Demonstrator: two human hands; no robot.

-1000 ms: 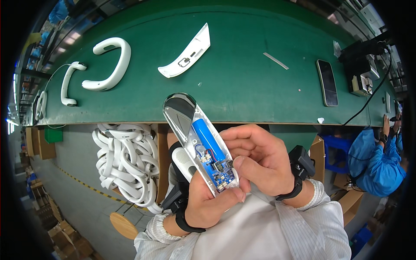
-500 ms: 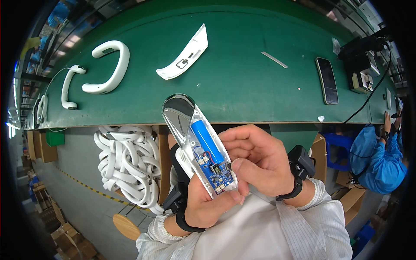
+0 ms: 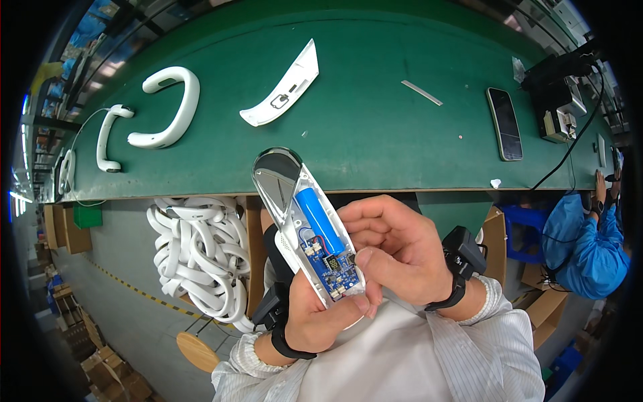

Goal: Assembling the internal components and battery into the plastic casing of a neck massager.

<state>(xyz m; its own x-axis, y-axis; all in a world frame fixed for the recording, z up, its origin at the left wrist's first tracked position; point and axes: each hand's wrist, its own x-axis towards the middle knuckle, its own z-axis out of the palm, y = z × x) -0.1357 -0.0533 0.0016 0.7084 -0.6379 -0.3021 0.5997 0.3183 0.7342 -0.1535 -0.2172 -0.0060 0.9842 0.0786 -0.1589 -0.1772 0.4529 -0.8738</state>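
An opened white handheld device (image 3: 284, 242) is held over my lap, just in front of the table edge. Its far end carries a glossy, mirror-like dark cover (image 3: 278, 177). Inside lie a blue cylindrical battery (image 3: 317, 220) and a blue circuit board (image 3: 337, 273) with thin wires between them. My left hand (image 3: 320, 315) grips the near end from below, thumb across the bottom of the board. My right hand (image 3: 402, 251) pinches the right rim beside the board between thumb and bent fingers; the fingertips are partly hidden behind the housing.
On the green table (image 3: 388, 154) lie a curved white shell (image 3: 284, 90), a C-shaped white part (image 3: 187, 107), a smaller white handle (image 3: 106, 137), a thin strip (image 3: 422, 92) and a phone (image 3: 504, 124). White curved parts (image 3: 201, 254) heap up below left. A person in blue (image 3: 579, 241) sits at right.
Both hands keep their hold on the device, which stays in nearly the same place. The whole view has shifted very slightly.
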